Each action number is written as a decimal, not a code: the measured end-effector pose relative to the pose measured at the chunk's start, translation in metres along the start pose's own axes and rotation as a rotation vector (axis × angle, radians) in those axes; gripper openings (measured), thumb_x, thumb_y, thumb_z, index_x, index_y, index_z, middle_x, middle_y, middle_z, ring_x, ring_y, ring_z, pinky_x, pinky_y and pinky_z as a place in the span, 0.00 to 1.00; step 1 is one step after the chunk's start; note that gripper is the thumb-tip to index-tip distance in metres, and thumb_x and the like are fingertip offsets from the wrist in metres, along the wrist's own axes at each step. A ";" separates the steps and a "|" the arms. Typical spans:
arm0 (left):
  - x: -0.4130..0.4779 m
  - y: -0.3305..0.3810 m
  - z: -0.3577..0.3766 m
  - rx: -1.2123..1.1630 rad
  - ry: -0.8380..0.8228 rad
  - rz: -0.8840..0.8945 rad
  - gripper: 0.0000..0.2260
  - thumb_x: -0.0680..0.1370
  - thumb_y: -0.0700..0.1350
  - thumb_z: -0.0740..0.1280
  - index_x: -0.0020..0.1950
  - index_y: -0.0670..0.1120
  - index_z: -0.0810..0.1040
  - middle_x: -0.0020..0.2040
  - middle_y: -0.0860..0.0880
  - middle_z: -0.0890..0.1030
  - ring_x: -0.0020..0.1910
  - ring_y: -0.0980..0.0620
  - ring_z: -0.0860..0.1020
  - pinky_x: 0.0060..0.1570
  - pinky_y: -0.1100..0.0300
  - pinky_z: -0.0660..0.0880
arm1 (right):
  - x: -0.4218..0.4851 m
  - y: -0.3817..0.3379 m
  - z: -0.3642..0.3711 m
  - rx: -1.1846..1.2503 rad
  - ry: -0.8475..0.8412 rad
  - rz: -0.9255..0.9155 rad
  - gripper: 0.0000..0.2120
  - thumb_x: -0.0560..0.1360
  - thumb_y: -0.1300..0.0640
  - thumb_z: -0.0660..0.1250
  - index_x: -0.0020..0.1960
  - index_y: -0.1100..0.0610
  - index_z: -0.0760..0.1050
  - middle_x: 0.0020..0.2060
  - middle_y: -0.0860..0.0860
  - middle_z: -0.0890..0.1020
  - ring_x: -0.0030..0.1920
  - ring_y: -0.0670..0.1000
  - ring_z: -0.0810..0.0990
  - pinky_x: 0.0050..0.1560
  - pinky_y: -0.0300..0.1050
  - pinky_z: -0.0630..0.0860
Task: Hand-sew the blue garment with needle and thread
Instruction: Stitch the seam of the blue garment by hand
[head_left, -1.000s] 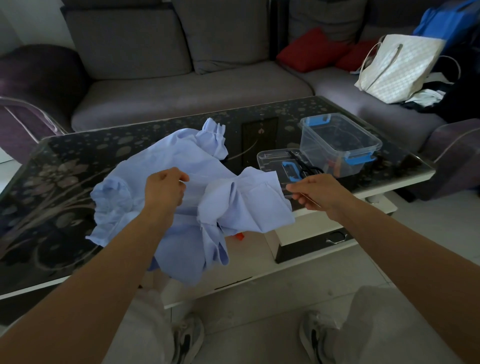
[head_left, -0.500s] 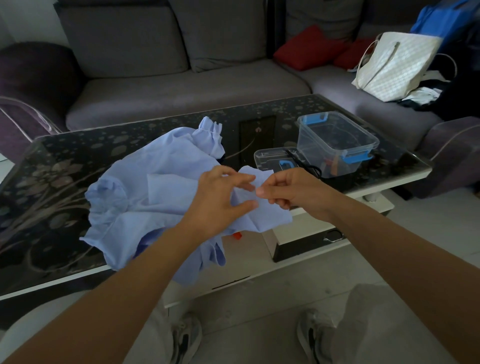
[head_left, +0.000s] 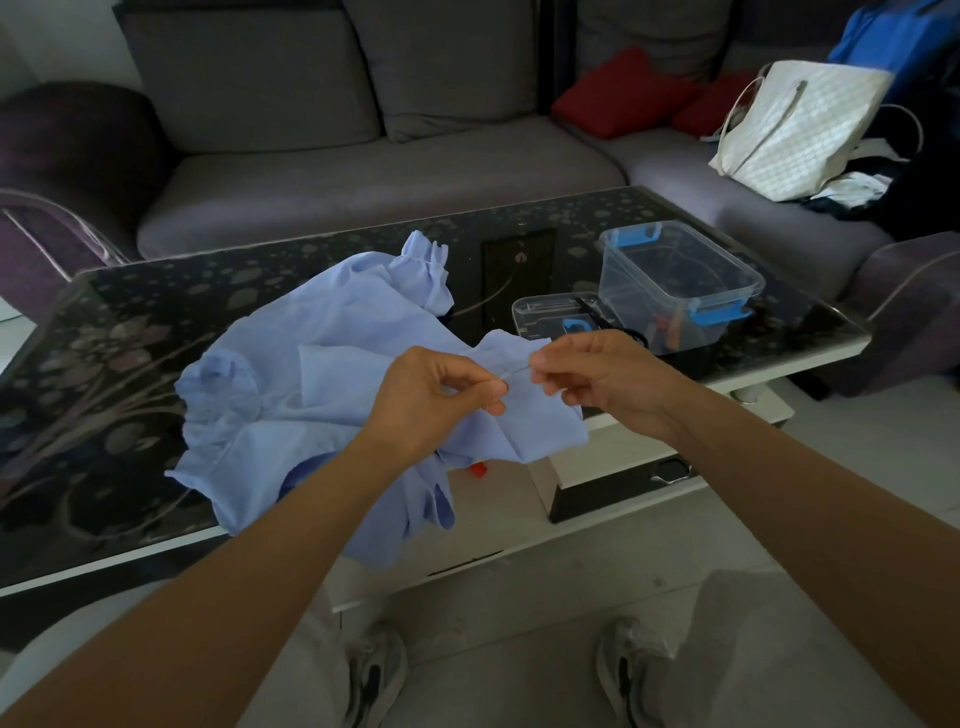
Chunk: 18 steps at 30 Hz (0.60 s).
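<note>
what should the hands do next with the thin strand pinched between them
Probably ease the right hand slightly rightward to draw the thin pale strand taut. It and the left hand pinch that strand close together above the slack blue garment. Needle or thread: too fine to tell.

The left forearm comes in from the near left and the right forearm from the near right, both bare, converging toward the middle. The left hand shows its back, thumb and forefinger pinched tip to tip and the other fingers curled under. The right hand sits just to its right, close but not touching it, with its fingers curled in a pinch. A thin pale strand spans the gap between the two pinches; whether it is needle or thread cannot be told.
</note>
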<state>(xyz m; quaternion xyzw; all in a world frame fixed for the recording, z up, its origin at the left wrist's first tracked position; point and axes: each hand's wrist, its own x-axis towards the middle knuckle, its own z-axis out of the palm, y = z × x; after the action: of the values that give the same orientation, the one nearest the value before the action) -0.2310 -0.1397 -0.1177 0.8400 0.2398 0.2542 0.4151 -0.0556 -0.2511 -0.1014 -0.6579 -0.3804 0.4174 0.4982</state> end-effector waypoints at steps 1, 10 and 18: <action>0.000 0.001 0.000 0.000 -0.008 0.009 0.05 0.75 0.44 0.73 0.39 0.51 0.86 0.40 0.52 0.86 0.47 0.53 0.83 0.59 0.49 0.77 | 0.001 0.001 0.001 0.093 0.005 -0.020 0.04 0.76 0.57 0.68 0.47 0.58 0.79 0.43 0.47 0.86 0.44 0.46 0.84 0.43 0.35 0.78; 0.003 -0.008 -0.026 0.221 0.266 -0.215 0.19 0.72 0.55 0.74 0.56 0.52 0.70 0.54 0.51 0.72 0.52 0.54 0.71 0.47 0.67 0.68 | 0.013 -0.010 0.010 0.370 0.116 -0.174 0.08 0.80 0.59 0.62 0.42 0.56 0.71 0.29 0.49 0.74 0.31 0.45 0.75 0.35 0.36 0.73; -0.003 -0.024 -0.059 0.098 0.249 -0.623 0.20 0.80 0.61 0.59 0.42 0.45 0.76 0.43 0.47 0.77 0.45 0.47 0.74 0.56 0.50 0.70 | 0.030 -0.008 0.047 -0.179 0.113 -0.051 0.04 0.77 0.54 0.68 0.51 0.52 0.78 0.31 0.44 0.72 0.29 0.42 0.70 0.28 0.32 0.65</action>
<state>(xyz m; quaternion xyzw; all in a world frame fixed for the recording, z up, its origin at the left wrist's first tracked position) -0.2752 -0.0950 -0.1070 0.7078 0.5456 0.2040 0.3996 -0.0885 -0.2059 -0.1061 -0.7123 -0.4040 0.3311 0.4688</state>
